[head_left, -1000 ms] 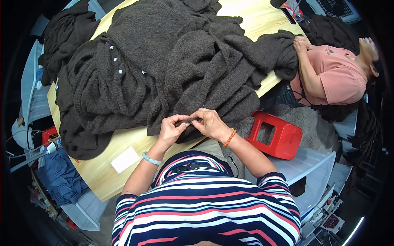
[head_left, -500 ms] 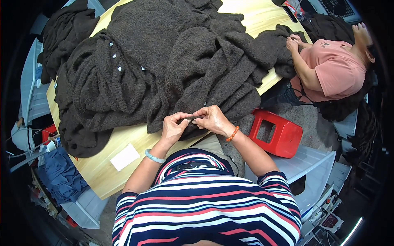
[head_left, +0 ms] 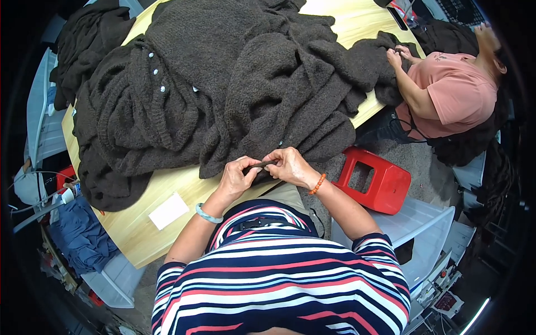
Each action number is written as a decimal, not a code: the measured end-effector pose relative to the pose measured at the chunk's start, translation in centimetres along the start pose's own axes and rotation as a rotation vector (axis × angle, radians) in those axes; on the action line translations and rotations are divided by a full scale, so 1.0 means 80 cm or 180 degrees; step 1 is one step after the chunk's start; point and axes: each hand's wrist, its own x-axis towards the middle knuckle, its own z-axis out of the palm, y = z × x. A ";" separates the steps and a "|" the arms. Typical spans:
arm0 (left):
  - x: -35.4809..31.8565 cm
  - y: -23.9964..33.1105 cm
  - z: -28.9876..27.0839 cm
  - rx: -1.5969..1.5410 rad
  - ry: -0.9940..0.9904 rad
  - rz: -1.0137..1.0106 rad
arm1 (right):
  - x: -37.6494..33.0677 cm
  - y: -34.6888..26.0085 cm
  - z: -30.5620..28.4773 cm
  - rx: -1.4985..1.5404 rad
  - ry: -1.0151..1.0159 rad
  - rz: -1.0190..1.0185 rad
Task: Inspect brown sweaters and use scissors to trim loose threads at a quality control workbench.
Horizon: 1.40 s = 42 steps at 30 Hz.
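A large heap of dark brown knitted garments (head_left: 262,84) covers much of the wooden table (head_left: 131,240). Several white buttons (head_left: 156,72) show on the heap's left part. At the table's near edge, my left hand (head_left: 237,177) pinches the rim of a dark knitted garment between thumb and fingers. Close beside it, my right hand (head_left: 290,167) pinches the same edge, so a short strip of knit (head_left: 262,164) stretches between both hands. Whatever lies under the fingertips is too small to make out.
A white paper (head_left: 168,211) lies on the table left of me. To the right stand a red stool (head_left: 377,181) and a pale plastic bin (head_left: 424,223). A co-worker in a pink shirt (head_left: 455,92) handles brown knit at the table's right. Blue cloth (head_left: 84,231) sits at the lower left.
Both my hands have shifted slightly, and more of the knitted edge shows between them. The co-worker's hands have moved a little on the knit.
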 end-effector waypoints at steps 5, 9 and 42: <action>0.000 0.000 0.005 0.0053 0.0044 0.0048 | 0.002 0.002 -0.001 0.0214 -0.0084 0.0073; 0.002 0.002 0.010 -0.0024 0.0136 0.0051 | 0.000 -0.008 -0.008 0.0018 -0.0159 0.0123; -0.005 -0.026 0.038 -0.2209 0.0033 -0.1611 | -0.018 0.016 -0.004 0.0934 -0.0101 0.0418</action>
